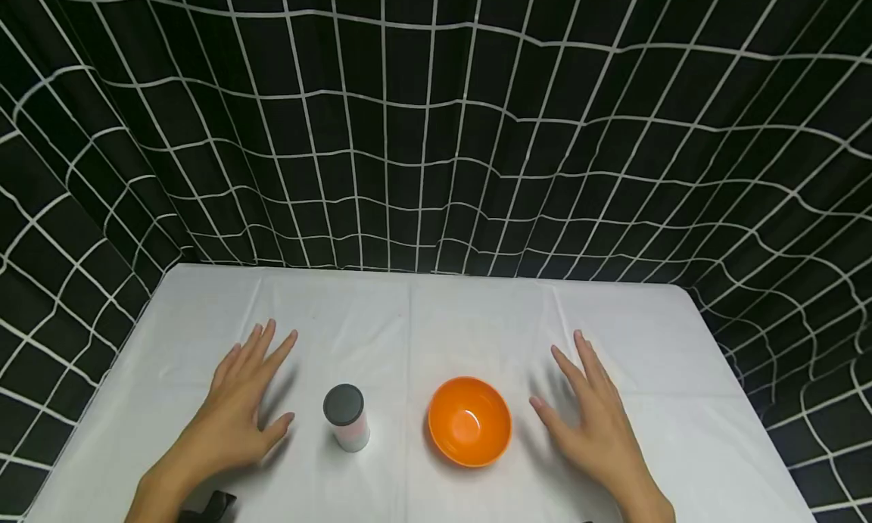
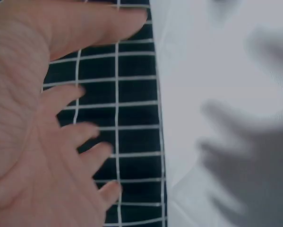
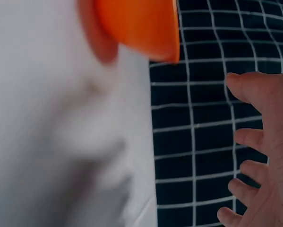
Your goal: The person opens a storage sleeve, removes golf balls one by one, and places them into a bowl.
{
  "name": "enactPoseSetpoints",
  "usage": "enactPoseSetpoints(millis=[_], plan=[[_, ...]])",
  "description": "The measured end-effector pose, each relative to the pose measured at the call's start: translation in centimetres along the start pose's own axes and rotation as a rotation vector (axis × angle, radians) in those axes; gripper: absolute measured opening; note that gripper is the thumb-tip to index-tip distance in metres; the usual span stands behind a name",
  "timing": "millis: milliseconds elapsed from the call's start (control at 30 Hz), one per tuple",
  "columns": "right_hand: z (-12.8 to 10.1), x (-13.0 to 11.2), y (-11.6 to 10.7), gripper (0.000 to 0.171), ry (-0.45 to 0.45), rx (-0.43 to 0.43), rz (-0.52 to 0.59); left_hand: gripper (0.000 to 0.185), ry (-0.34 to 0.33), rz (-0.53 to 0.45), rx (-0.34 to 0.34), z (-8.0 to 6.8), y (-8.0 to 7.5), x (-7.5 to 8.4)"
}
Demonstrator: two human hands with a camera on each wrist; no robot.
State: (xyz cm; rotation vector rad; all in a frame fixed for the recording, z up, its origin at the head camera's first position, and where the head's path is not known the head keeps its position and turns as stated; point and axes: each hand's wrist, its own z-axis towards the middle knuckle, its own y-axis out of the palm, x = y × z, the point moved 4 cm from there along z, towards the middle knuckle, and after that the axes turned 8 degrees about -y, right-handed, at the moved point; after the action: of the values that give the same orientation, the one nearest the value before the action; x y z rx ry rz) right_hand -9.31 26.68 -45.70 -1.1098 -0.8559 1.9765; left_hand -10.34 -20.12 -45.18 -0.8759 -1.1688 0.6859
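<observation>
On the white table (image 1: 409,311) stands a small clear cup with a dark grey lid (image 1: 345,416), and to its right an empty orange bowl (image 1: 469,421). My left hand (image 1: 240,396) hovers palm down just left of the cup, fingers straight and spread, holding nothing. My right hand (image 1: 591,419) hovers the same way just right of the bowl, also empty. The left wrist view shows the left hand's palm and fingers (image 2: 47,142) over the table. In the right wrist view the right hand's fingers (image 3: 261,156) are spread and the orange bowl (image 3: 141,26) sits at the top.
A black curtain with a white grid (image 1: 436,129) hangs behind and to both sides of the table. The tablecloth (image 1: 633,319) has faint creases. A dark strap (image 1: 211,506) shows at my left wrist.
</observation>
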Motion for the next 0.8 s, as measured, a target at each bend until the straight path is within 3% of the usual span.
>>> enactPoseSetpoints(millis=[133,300,633,800], plan=[[0.5,-1.9,-0.1,0.073,-0.043,0.028,0.023,0.106,-0.009,-0.067,-0.108,0.0,1.0,1.0],[1.2,-3.9,-0.1,0.075,-0.054,0.009,0.059,0.093,0.004,-0.118,-0.172,0.5,2.6,1.9],[2.6,-7.5,0.5,0.068,-0.095,-0.05,0.15,0.056,0.046,-0.386,-0.344,1.4,5.5,2.4],[3.2,-8.8,1.2,0.063,-0.076,-0.104,0.204,0.051,0.014,-0.569,-0.455,1.3,6.5,2.1]])
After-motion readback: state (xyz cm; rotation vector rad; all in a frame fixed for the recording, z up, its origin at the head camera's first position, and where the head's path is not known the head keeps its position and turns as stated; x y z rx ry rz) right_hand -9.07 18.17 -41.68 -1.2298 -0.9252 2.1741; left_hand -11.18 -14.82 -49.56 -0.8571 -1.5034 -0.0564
